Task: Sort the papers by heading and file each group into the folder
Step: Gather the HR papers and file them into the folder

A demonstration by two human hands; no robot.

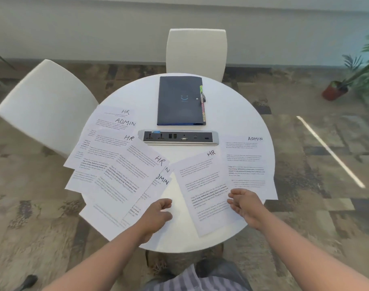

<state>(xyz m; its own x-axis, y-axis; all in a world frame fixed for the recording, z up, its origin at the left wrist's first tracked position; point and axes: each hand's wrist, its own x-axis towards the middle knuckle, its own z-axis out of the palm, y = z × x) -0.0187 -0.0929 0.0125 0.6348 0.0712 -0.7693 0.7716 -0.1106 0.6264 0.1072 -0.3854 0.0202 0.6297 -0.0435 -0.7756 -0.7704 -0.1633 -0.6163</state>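
On a round white table (pixel 232 106), one closed dark blue folder (pixel 180 100) with coloured side tabs lies just beyond a grey socket strip (pixel 178 138). Left of the strip, at least six overlapping printed sheets (pixel 116 164) show HR or ADMIN headings; right of it lie one HR sheet (pixel 202 185) and one ADMIN sheet (pixel 249 162). Both hands hang loosely curled, holding nothing: left hand (pixel 158 215), right hand (pixel 245 204). Two white chairs (pixel 47 106) stand behind.

One head-worn view looks forward and down, fairly close, onto the table (pixel 232 97).
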